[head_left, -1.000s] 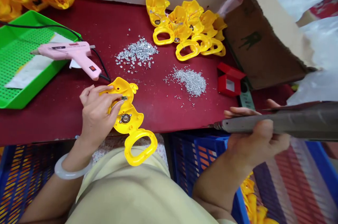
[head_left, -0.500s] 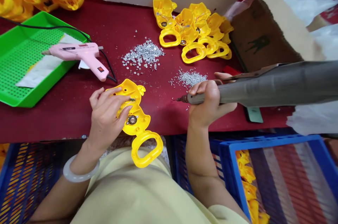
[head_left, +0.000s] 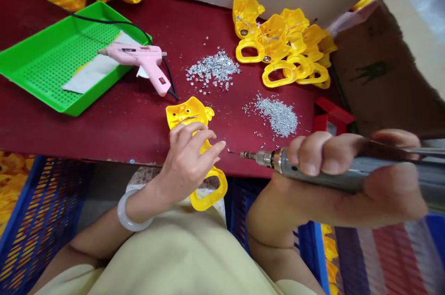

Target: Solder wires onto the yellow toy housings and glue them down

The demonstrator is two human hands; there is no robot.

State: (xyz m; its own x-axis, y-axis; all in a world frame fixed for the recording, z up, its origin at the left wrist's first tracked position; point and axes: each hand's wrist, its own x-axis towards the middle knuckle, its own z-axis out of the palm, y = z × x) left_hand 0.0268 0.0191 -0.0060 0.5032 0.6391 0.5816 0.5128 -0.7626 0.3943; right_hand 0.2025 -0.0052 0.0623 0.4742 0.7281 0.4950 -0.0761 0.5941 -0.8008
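My left hand, a white bangle on its wrist, lies over the middle of a yellow plastic toy shell, fingers curled onto it and thumb held apart. Much of the shell is hidden beneath the hand. Its ring-shaped handle juts past the table edge over my lap. My right hand is wrapped round a grey electric screwdriver, which points left. The thin bit ends just right of my left thumb; I cannot tell whether a screw is on it.
Piles of small screws and washer-like metal pieces lie beyond my hands. A pink glue gun rests partly on a green tray. More yellow shells stand behind, a cardboard box to the right. Blue crates flank me below.
My right hand and the screwdriver have come nearer and to the right in view. My left hand has shifted lower over the shell, covering its middle. The whole view has shifted too.
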